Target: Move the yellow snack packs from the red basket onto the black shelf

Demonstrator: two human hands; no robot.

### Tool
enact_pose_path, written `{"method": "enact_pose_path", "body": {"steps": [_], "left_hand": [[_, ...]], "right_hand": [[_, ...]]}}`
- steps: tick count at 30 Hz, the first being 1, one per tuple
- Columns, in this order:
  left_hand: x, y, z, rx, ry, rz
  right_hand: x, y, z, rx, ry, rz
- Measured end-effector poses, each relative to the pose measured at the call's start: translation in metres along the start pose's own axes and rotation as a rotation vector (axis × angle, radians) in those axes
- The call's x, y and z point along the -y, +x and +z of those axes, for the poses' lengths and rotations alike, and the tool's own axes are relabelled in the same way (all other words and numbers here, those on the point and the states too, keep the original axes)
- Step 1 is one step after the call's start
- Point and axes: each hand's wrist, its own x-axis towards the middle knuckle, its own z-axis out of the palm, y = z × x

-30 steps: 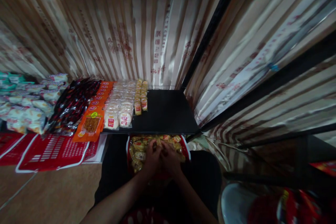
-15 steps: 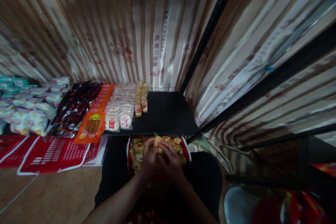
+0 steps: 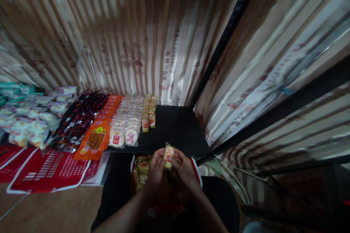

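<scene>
I have both hands closed on one small yellow packet [image 3: 168, 151], my left hand [image 3: 155, 169] pinching its left side and my right hand [image 3: 184, 169] its right. I am holding it upright in the air, just at the front edge of the black shelf [image 3: 177, 131] and above the red bin [image 3: 197, 169] in front of me. The bin holds more packets of the same sort, though it is dim down there and I can make out only those on its left side.

The right half of the shelf is bare, from the front lip back to the striped curtain [image 3: 136, 36]. That open patch is bounded on the right by a black post [image 3: 229, 32] that slants up from the shelf's far corner. On its left it stops at a row of yellow packets [image 3: 149, 113] running front to back.

Just beside that row lie round cracker packs [image 3: 128, 123], then orange packs [image 3: 98, 131], then dark red packs [image 3: 79, 116]. Pale bags [image 3: 24, 123] lie well to the left. The orange packs overhang the front edge. Below them, flat red trays [image 3: 49, 169] lie against the shelf base on the brown floor [image 3: 41, 211].
</scene>
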Motion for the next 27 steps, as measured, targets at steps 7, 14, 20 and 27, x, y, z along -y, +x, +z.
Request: {"method": "enact_pose_path", "body": {"steps": [7,14,20,27], "left_hand": [[-0.005,0.023,-0.012,-0.249,0.482,0.086],[-0.006,0.055,-0.021,-0.312,0.599,0.203],[-0.012,0.081,-0.028,-0.262,0.66,0.283],[-0.014,0.092,-0.041,-0.214,0.882,0.283]], "right_hand": [[0.005,0.048,0.026,-0.148,-0.166,-0.157],[0.013,0.097,0.065,-0.158,-0.369,-0.238],[0.012,0.12,0.08,-0.149,-0.53,-0.253],[0.009,0.132,0.088,-0.093,-0.517,-0.244]]}}
